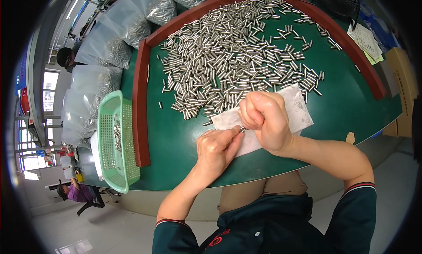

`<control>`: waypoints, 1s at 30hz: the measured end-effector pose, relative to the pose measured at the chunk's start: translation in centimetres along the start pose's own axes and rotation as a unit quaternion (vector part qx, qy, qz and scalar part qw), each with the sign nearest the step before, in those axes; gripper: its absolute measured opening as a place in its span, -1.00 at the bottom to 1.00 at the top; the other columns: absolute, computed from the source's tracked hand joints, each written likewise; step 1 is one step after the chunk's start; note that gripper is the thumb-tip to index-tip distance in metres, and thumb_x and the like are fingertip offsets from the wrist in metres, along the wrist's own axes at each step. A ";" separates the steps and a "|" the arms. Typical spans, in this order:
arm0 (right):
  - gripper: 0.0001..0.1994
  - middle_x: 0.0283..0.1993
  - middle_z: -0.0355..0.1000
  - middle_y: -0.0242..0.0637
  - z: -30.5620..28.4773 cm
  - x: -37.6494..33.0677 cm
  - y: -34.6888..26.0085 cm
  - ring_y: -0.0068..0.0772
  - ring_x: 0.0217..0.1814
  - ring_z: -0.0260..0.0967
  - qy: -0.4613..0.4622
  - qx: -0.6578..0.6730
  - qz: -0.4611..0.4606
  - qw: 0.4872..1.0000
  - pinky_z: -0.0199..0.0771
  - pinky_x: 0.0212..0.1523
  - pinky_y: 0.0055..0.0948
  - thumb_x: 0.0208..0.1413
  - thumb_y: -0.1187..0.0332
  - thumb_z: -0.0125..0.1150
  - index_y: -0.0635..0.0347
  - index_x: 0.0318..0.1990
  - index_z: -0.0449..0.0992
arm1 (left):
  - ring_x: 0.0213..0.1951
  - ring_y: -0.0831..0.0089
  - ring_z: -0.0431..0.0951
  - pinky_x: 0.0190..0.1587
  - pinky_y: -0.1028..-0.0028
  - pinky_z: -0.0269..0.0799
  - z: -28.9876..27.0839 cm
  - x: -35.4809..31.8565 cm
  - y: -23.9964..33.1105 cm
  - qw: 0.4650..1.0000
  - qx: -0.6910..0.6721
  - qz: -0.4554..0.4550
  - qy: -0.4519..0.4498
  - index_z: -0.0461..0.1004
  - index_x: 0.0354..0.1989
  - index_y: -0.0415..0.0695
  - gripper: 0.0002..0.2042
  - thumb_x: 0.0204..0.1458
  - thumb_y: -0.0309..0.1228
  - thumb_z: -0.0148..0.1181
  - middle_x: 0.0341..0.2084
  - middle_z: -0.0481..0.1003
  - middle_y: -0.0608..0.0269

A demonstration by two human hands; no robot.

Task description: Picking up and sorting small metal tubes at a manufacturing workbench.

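Green work table (184,139) filled most of the view, edged by a raised dark red border (140,100) along its 9 and 12 o'clock sides. A broad scatter of small silver metal pins (237,56) covered the table's centre toward 12 o'clock, lying loose and crossed over one another. Clear plastic bags (110,47) holding more pins were stacked beyond the border at 10 to 11 o'clock. A light green mesh basket (125,166) sat at 8 o'clock outside the border, a few pins in its bottom. A grey cloth (296,107) lay flat on the table just below the pin scatter, its far edge touching the nearest pins. Papers (365,41) lay at 2 o'clock past the border. A black fan (340,1) stood at 1 o'clock.

Both hands worked over the cloth, nothing between them and the pile. Right hand (263,122) was curled nearly shut, fingers folded in, pinching one end of a single pin (242,129). Left hand (215,150) lay at its 7 o'clock, fingers loosely extended, thumb and forefinger tips closed toward the same pin. The pin sat between the two hands, above the cloth.
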State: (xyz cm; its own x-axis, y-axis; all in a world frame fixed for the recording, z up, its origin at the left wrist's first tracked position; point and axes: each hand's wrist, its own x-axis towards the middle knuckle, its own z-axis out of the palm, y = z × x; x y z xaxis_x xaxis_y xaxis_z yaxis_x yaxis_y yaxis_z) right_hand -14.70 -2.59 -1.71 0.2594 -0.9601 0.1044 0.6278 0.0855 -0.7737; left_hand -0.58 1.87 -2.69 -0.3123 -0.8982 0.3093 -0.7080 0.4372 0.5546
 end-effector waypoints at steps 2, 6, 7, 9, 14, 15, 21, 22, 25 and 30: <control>-0.63 -0.80 -0.06 -0.44 0.3 -0.1 -0.3 -0.63 -0.73 -0.22 -0.005 -0.035 -0.001 0.999 -0.16 -0.67 -0.58 0.07 0.31 -0.26 0.12 -0.78 0.03 | -0.74 0.34 0.38 -0.63 0.45 0.25 -0.2 0.1 0.1 1.000 0.003 0.004 -0.009 0.48 -0.47 -0.23 -0.90 -0.22 -0.53 0.22 -0.82 0.35 0.20; -0.64 -0.78 -0.04 -0.43 0.4 -0.1 -0.1 -0.62 -0.71 -0.19 -0.001 -0.058 -0.004 0.998 -0.14 -0.65 -0.58 0.06 0.33 -0.26 0.14 -0.78 0.02 | -0.75 0.35 0.37 -0.64 0.45 0.23 -0.2 0.2 0.0 1.000 0.005 0.007 -0.017 0.48 -0.47 -0.22 -0.90 -0.21 -0.53 0.22 -0.82 0.35 0.22; -0.65 -0.78 -0.03 -0.43 0.4 -0.2 0.1 -0.62 -0.70 -0.18 -0.010 -0.080 -0.021 0.997 -0.13 -0.64 -0.58 0.05 0.34 -0.26 0.14 -0.78 0.02 | -0.75 0.35 0.37 -0.65 0.45 0.22 -0.2 0.2 0.0 1.000 0.007 0.012 -0.022 0.48 -0.47 -0.22 -0.90 -0.21 -0.54 0.22 -0.82 0.35 0.23; -0.65 -0.77 -0.03 -0.42 0.5 -0.4 0.2 -0.62 -0.69 -0.16 -0.019 -0.098 -0.039 0.994 -0.12 -0.64 -0.59 0.04 0.35 -0.26 0.14 -0.78 0.02 | -0.75 0.35 0.37 -0.65 0.44 0.21 -0.3 0.3 0.0 1.000 0.011 0.015 -0.021 0.48 -0.47 -0.21 -0.91 -0.21 -0.54 0.22 -0.82 0.35 0.23; -0.65 -0.76 0.00 -0.43 0.4 -0.3 0.2 -0.63 -0.68 -0.12 -0.027 -0.136 -0.068 0.988 -0.09 -0.63 -0.59 0.04 0.34 -0.24 0.16 -0.78 0.03 | -0.74 0.34 0.38 -0.64 0.44 0.21 -0.3 0.1 0.3 0.999 0.021 0.020 -0.019 0.48 -0.48 -0.18 -0.91 -0.21 -0.54 0.21 -0.83 0.35 0.24; -0.65 -0.76 0.00 -0.43 0.3 -0.3 0.4 -0.63 -0.68 -0.12 -0.029 -0.133 -0.073 0.988 -0.09 -0.63 -0.59 0.04 0.34 -0.24 0.16 -0.78 0.03 | -0.74 0.33 0.38 -0.63 0.44 0.22 -0.1 0.0 0.2 0.998 0.044 0.031 -0.013 0.47 -0.48 -0.18 -0.92 -0.21 -0.53 0.21 -0.83 0.35 0.24; -0.67 -0.77 0.02 -0.46 -0.4 0.1 -0.2 -0.68 -0.71 -0.12 -0.007 -0.023 0.011 1.000 -0.08 -0.70 -0.57 0.04 0.32 -0.22 0.19 -0.75 0.08 | -0.74 0.33 0.38 -0.61 0.42 0.25 -0.1 1.1 0.6 0.990 0.122 0.064 -0.023 0.39 -0.60 -0.15 -0.92 -0.24 -0.48 0.19 -0.84 0.34 0.24; -0.67 -0.77 0.02 -0.46 -0.3 0.1 -0.1 -0.68 -0.71 -0.12 -0.010 -0.021 0.009 1.000 -0.08 -0.70 -0.57 0.04 0.32 -0.22 0.19 -0.75 0.08 | -0.75 0.34 0.36 -0.61 0.42 0.25 -0.2 1.4 0.7 0.977 0.178 0.109 -0.041 0.34 -0.65 -0.13 -0.90 -0.25 -0.49 0.15 -0.85 0.33 0.26; -0.63 -0.80 -0.03 -0.45 0.0 0.1 0.1 -0.65 -0.77 -0.19 0.003 -0.031 -0.029 0.999 -0.16 -0.72 -0.59 0.10 0.32 -0.26 0.12 -0.77 0.04 | -0.77 0.39 0.34 -0.62 0.42 0.23 -0.3 2.0 0.7 0.943 0.278 0.176 -0.058 0.19 -0.75 -0.08 -0.83 -0.30 -0.53 0.08 -0.88 0.29 0.29; -0.62 -0.81 -0.02 -0.44 0.0 0.1 -0.2 -0.64 -0.77 -0.18 0.006 -0.020 -0.003 1.000 -0.15 -0.72 -0.59 0.10 0.32 -0.28 0.11 -0.78 0.04 | -0.77 0.38 0.36 -0.62 0.46 0.26 -1.6 3.1 -0.2 0.984 0.113 0.119 -0.065 0.34 -0.63 -0.17 -0.93 -0.27 -0.52 0.12 -0.85 0.33 0.20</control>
State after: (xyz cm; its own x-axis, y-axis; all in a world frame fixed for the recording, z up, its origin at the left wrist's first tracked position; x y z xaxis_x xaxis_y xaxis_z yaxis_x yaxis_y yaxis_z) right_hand -14.80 -2.67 -1.50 0.2463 -0.9639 0.1011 0.6000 0.0697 -0.7969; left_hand -0.38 -0.93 -0.64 -0.5549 -0.7762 0.2992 -0.7234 0.6279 0.2873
